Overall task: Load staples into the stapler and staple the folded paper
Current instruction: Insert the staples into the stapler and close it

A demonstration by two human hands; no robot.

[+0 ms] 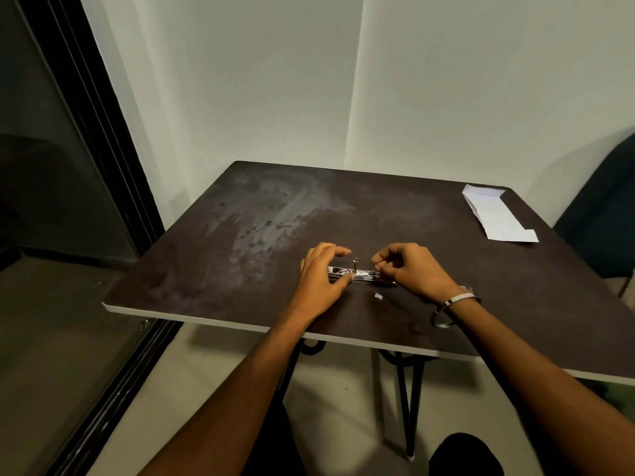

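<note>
A small metal stapler (357,273) lies opened flat on the dark table (213,269), its silver channel facing up. My left hand (321,274) grips the stapler's left end, thumb and fingers around it. At the stapler's right end my right hand (409,266) is pinched shut with its fingertips together; whether staples sit between them is too small to tell. A short strip of staples (378,296) lies loose on the table just in front of the stapler. The folded white paper (494,214) rests at the table's far right corner, apart from both hands.
The table's near edge (240,322) runs under my forearms, with black metal legs (410,400) below. A dark chair (604,214) stands at the right. White walls close the back, and a dark glass door frame (103,149) runs along the left.
</note>
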